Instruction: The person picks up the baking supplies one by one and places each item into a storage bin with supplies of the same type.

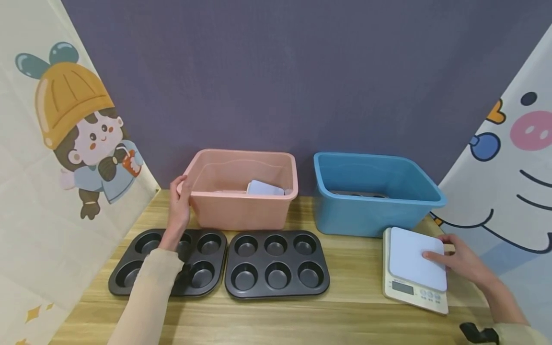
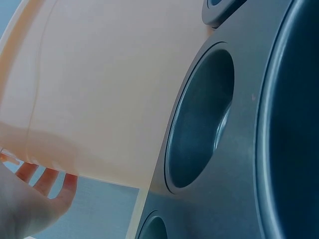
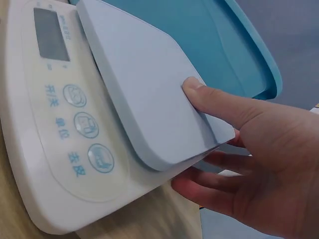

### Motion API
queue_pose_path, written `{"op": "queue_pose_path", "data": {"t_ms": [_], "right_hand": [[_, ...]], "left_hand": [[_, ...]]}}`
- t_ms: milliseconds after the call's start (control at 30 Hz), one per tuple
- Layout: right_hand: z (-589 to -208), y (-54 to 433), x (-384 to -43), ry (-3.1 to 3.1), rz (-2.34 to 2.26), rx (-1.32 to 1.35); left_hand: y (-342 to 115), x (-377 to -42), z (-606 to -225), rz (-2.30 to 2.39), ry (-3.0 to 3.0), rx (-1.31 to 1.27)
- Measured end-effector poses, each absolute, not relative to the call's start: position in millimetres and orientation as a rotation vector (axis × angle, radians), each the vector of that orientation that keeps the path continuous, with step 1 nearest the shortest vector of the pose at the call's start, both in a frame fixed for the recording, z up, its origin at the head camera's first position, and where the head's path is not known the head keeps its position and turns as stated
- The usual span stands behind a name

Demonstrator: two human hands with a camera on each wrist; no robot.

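A white kitchen scale (image 1: 416, 268) with a small display and several buttons is at the right of the table. My right hand (image 3: 269, 154) grips its right edge, thumb on top of the weighing plate and fingers curled under the side. At the left, my left hand (image 1: 178, 211) holds the left rim of a pink plastic bin (image 1: 241, 213). In the left wrist view, the fingers (image 2: 67, 191) bend around the bin's edge. Inside that bin lies a whitish flat object (image 1: 264, 188), partly hidden by the front wall.
Beside the scale stands a blue bin (image 1: 366, 215) with something dark inside, mostly hidden. Two dark muffin tins lie in front of the pink bin; my left forearm crosses over the left tin (image 1: 201, 256), and the other tin (image 1: 277, 292) is to its right.
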State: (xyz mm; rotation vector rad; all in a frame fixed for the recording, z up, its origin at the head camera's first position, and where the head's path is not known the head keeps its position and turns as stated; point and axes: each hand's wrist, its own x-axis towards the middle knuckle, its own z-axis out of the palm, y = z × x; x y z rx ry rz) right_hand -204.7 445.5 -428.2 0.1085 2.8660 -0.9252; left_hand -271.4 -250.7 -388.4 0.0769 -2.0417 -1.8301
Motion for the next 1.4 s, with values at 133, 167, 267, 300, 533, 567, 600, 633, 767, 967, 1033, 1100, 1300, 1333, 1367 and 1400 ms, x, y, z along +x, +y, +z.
{"op": "queue_pose_path", "data": {"t_ms": [133,167,267,300,533,567,600,633,767,967,1033,1100,1300,1333,1367,1400], "right_hand": [[-420,443,-205,2.890,-0.872,0.103],[-419,442,-205,2.896,-0.864,0.103],[-416,440,-204,2.902,-0.868,0.105],[-416,440,-204,2.903,-0.875,0.104],[-414,436,-200,2.951,-0.931,0.040],[-414,435,-200,2.960,-0.931,0.035],[-413,434,-199,2.966,-0.936,0.022],[-412,433,-198,2.971,-0.944,0.009],[-407,429,-195,3.002,-1.000,-0.036],[-401,426,-194,3.058,-1.113,-0.130],[-399,426,-195,3.072,-1.126,-0.148],[-398,425,-195,3.085,-1.141,-0.164],[-392,419,-193,3.138,-1.184,-0.206],[-391,418,-193,3.144,-1.186,-0.205],[-390,417,-193,3.150,-1.186,-0.205],[-389,415,-193,3.153,-1.188,-0.205]], "left_hand": [[-251,-271,-389,-1.832,-2.031,0.076],[-251,-271,-389,-1.834,-2.025,0.074],[-251,-271,-389,-1.829,-2.030,0.074],[-251,-271,-389,-1.829,-2.027,0.073],[-251,-271,-388,-1.834,-2.029,0.071],[-251,-270,-388,-1.832,-2.038,0.078],[-252,-270,-388,-1.830,-2.046,0.084],[-252,-269,-388,-1.827,-2.052,0.086],[-252,-269,-388,-1.818,-2.056,0.076],[-251,-268,-388,-1.818,-2.046,0.068],[-251,-269,-388,-1.823,-2.045,0.068],[-251,-269,-388,-1.825,-2.043,0.067],[-251,-272,-389,-1.839,-2.027,0.052],[-251,-272,-389,-1.837,-2.028,0.053],[-251,-273,-389,-1.838,-2.029,0.057],[-251,-273,-389,-1.835,-2.025,0.054]]}}
